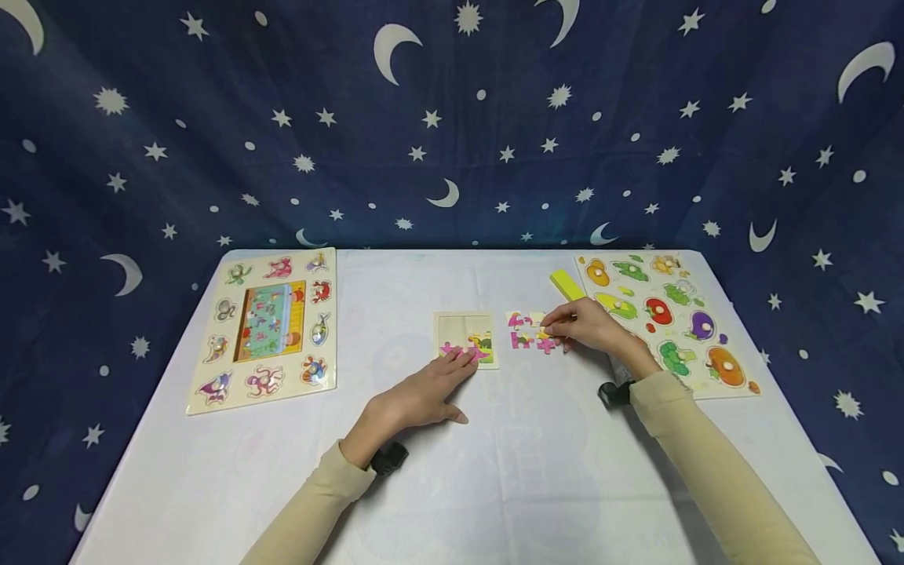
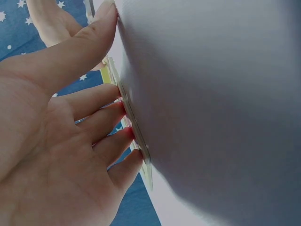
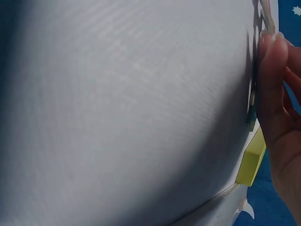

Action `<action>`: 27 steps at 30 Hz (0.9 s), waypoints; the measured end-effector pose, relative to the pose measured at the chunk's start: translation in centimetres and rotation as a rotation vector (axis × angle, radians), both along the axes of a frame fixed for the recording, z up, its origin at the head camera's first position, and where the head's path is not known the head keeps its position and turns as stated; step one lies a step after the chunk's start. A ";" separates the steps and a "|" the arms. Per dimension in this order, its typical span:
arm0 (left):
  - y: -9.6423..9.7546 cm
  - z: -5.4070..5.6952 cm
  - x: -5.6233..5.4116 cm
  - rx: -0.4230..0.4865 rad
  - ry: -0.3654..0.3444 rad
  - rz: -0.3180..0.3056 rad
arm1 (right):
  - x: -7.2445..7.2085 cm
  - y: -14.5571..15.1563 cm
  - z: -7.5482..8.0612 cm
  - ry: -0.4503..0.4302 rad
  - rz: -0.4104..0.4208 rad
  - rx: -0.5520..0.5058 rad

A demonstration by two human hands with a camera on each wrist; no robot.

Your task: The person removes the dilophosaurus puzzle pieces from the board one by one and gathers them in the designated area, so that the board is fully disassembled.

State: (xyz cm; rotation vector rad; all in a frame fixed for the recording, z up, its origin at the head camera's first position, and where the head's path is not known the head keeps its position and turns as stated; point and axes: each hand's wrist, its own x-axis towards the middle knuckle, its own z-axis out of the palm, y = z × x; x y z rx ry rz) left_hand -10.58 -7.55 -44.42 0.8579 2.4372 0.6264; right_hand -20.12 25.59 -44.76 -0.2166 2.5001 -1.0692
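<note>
My left hand (image 1: 424,396) lies over the lower edge of a small wooden puzzle tray (image 1: 452,324), its fingertips on pink and green jigsaw pieces (image 1: 482,345) fitted along the bottom. The left wrist view shows those fingers (image 2: 101,115) nearly straight against the tray's edge, thumb apart. To the tray's right lies a group of loose jigsaw pieces (image 1: 521,340) in pink, yellow and white. My right hand (image 1: 589,326) reaches over the right side of this group. In the right wrist view, its thumb and fingers pinch a thin jigsaw piece (image 3: 268,19) by its edge.
A sea-animal peg puzzle board (image 1: 264,333) lies at the left of the white table (image 1: 424,486). On the right is a vegetable peg puzzle board (image 1: 681,333), partly behind my right arm. A yellow block (image 1: 565,284) sits by its left edge. A starry curtain (image 1: 452,157) hangs behind.
</note>
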 end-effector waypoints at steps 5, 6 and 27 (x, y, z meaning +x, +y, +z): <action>0.0 0.0 0.1 0.001 -0.004 0.000 | 0.2 -0.1 0.2 -0.002 -0.011 0.008; 0.0 0.0 0.1 0.000 -0.004 -0.001 | 0.3 -0.2 0.3 -0.001 -0.010 0.008; 0.1 0.1 -0.1 0.000 0.020 -0.011 | -0.1 -6.6 0.5 0.070 0.104 -0.024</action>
